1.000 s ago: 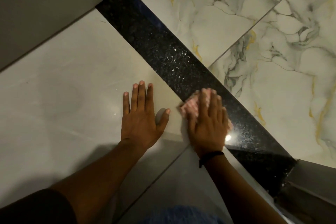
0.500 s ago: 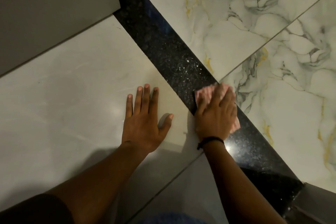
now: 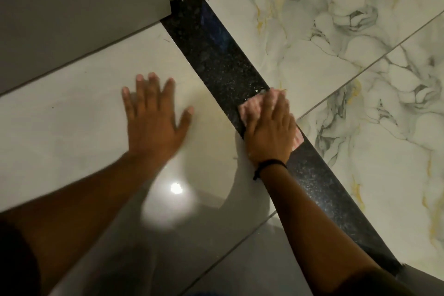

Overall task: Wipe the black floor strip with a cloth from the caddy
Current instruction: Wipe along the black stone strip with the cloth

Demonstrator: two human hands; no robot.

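Note:
A speckled black floor strip (image 3: pixel 213 55) runs diagonally from the upper middle to the lower right. My right hand (image 3: pixel 271 132) presses a pink cloth (image 3: pixel 252 110) flat onto the strip near its middle; most of the cloth is hidden under the palm and fingers. A black band circles that wrist. My left hand (image 3: pixel 153 115) lies flat with fingers spread on the plain pale tile to the left of the strip, holding nothing. The caddy is not in view.
White marble tiles with grey and gold veins (image 3: pixel 348 43) lie right of the strip. A grey wall or door base (image 3: pixel 79 12) stands at the upper left. A bright light reflection (image 3: pixel 176 187) shows on the glossy pale tile.
My right hand has slid the cloth farther up along the strip. My left hand has shifted forward on the pale tile, and the view has moved forward with them.

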